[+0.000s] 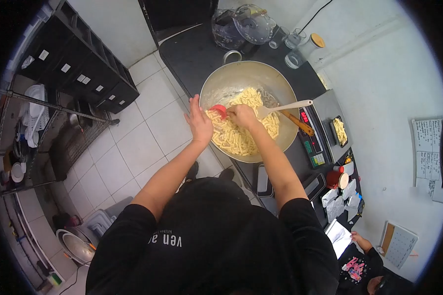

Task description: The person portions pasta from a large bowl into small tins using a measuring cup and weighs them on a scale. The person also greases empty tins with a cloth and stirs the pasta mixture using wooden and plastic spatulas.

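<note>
A large round metal bowl holds a heap of pale yellow pasta. My right hand is over the pasta, its fingers closed round the handle end of a red scoop. The scoop's cup rests at the pasta's left side. At the bowl's left rim is my left hand, its fingers stretched out beside the scoop. A spatula with a pale handle lies in the pasta and reaches past the right rim. Below it a brown wooden utensil leans over the same rim.
Right of the bowl, a scale with a lit display sits near a black tray of pasta. Glass jars stand behind. A co-worker holds papers at lower right. Shelving stands left.
</note>
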`<action>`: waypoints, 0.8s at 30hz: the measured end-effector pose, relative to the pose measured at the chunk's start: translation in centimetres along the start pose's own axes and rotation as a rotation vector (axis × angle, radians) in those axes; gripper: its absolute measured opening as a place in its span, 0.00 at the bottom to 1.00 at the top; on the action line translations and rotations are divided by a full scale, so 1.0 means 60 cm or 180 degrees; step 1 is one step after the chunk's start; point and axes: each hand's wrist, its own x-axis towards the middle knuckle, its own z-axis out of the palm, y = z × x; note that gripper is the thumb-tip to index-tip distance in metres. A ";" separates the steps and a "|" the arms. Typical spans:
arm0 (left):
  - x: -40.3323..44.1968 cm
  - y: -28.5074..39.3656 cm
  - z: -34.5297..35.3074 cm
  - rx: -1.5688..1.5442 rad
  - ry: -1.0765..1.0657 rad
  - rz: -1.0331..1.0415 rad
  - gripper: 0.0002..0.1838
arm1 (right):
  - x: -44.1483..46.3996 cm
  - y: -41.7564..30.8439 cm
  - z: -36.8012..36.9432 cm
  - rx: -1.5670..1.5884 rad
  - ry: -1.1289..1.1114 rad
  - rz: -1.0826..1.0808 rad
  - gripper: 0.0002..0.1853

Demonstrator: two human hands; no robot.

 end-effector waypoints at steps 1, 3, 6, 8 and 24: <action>0.001 0.000 -0.002 -0.0015 -0.0022 -0.0034 0.24 | 0.000 -0.004 -0.001 0.0171 0.0009 0.0188 0.11; 0.002 0.000 -0.002 -0.0013 -0.0056 -0.0034 0.24 | -0.002 -0.006 -0.005 0.0350 0.0069 0.0436 0.11; 0.003 -0.005 0.000 -0.0004 -0.0100 -0.0034 0.25 | -0.009 0.001 -0.012 0.0604 0.0155 0.0807 0.11; 0.004 -0.008 0.000 0.0000 -0.0123 -0.0015 0.25 | -0.017 0.005 -0.015 0.0681 0.0203 0.0946 0.12; 0.006 -0.010 0.002 0.0050 -0.0061 0.0038 0.25 | -0.088 0.032 -0.060 0.0628 0.1046 0.0906 0.10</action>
